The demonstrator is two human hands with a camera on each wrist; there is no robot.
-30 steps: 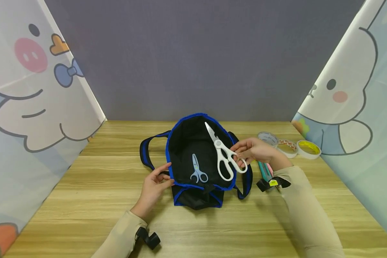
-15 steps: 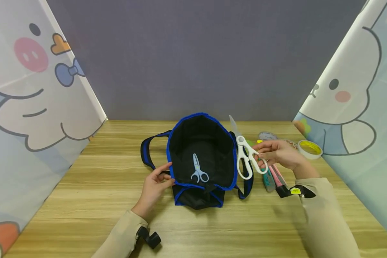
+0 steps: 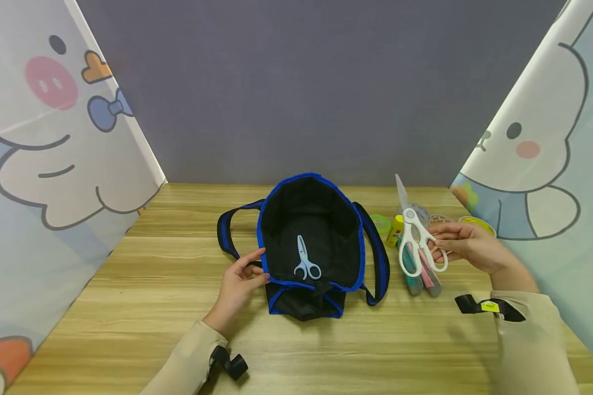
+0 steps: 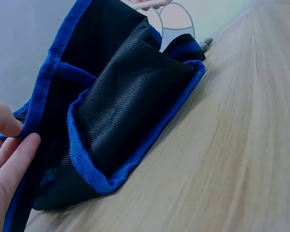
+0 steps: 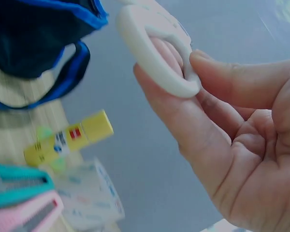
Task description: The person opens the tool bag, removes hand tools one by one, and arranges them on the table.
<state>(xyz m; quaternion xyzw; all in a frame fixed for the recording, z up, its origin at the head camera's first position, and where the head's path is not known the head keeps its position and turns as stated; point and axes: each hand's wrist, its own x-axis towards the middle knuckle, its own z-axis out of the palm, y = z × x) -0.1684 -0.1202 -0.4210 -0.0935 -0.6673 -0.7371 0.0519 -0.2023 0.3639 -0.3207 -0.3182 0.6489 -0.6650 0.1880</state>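
Observation:
White-handled scissors [image 3: 411,236] hang in my right hand [image 3: 474,247], its thumb and fingers pinching one handle loop, as the right wrist view also shows. Their blade points up and away, above the things at the right of the table. My left hand [image 3: 237,285] grips the blue-trimmed rim of a black bag [image 3: 321,225] at its left front corner. The bag stands with its mouth toward me. Inside it lies a small pair of light blue scissors [image 3: 306,263]. In the left wrist view, fingers [image 4: 19,164] hold the bag's blue edging [image 4: 43,87].
Right of the bag are a green tape roll [image 3: 380,223], a yellow glue stick [image 3: 395,230], and teal [image 3: 414,283] and pink [image 3: 431,281] utility knives. Several tape rolls, one with a yellow core [image 3: 478,224], stand behind my right hand. A bag strap [image 3: 378,258] loops out rightward.
My right hand has carried the white scissors rightward, from over the bag's mouth to above the knives and glue stick. The left hand keeps its hold on the rim.

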